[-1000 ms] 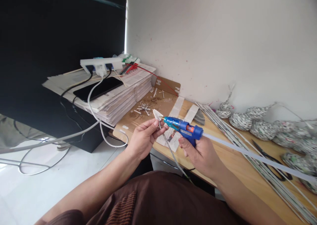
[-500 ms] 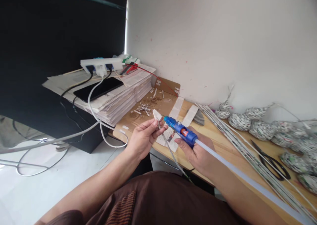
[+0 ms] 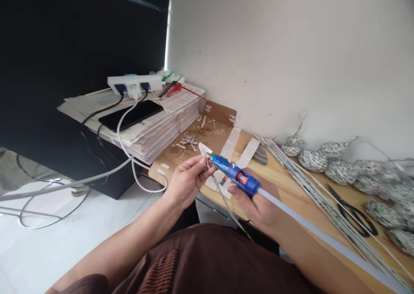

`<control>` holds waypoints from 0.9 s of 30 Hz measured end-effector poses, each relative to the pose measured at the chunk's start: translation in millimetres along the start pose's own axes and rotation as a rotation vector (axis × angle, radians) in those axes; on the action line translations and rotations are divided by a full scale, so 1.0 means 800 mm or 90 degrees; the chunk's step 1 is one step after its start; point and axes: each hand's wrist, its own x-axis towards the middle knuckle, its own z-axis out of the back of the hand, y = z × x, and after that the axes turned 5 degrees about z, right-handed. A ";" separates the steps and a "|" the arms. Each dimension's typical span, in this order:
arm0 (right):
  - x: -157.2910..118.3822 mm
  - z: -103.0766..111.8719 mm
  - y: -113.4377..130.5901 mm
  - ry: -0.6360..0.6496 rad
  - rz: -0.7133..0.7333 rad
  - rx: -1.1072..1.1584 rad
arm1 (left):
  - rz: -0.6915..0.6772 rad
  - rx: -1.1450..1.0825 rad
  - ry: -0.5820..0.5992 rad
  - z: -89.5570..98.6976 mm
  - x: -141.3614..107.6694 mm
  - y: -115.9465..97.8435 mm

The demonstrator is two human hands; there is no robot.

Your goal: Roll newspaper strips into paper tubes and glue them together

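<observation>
Between the thumb and fingers of my left hand [image 3: 191, 175] is pinched a thin rolled newspaper stick [image 3: 226, 202], which hangs down towards my lap. A pale folded paper tip [image 3: 204, 149] sticks up above those fingers. My right hand [image 3: 258, 199] grips a blue hot glue gun [image 3: 230, 170], its nozzle at the paper tip; whether it touches the paper I cannot tell. A long whitish glue stick [image 3: 297, 218] runs out of the gun's back over my right forearm.
Newspaper strips [image 3: 231, 141] and cut paper bits [image 3: 190, 142] lie beyond my hands. To the left, a newspaper stack [image 3: 174, 126] bears a phone [image 3: 131, 114] and a power strip [image 3: 134, 83]. Rightward are rolled paper sticks [image 3: 300, 173], black scissors [image 3: 354, 212] and woven paper gourds [image 3: 343, 171].
The glue gun in my right hand has moved slightly left, its nozzle now closer to the paper tip. My left hand keeps its pinch in nearly the same place.
</observation>
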 end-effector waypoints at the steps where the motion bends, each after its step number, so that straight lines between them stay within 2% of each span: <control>1: 0.000 -0.002 0.000 0.006 -0.001 0.007 | 0.002 0.000 0.000 0.000 0.000 0.000; 13: 0.003 -0.006 -0.001 0.004 -0.045 -0.022 | 0.009 0.001 -0.008 0.003 -0.001 -0.002; 20: 0.001 -0.007 0.001 0.018 -0.028 -0.008 | 0.004 -0.007 -0.002 0.004 0.000 0.000; 27: 0.000 -0.005 -0.003 -0.003 -0.044 -0.011 | 0.010 -0.007 0.000 0.004 -0.001 -0.002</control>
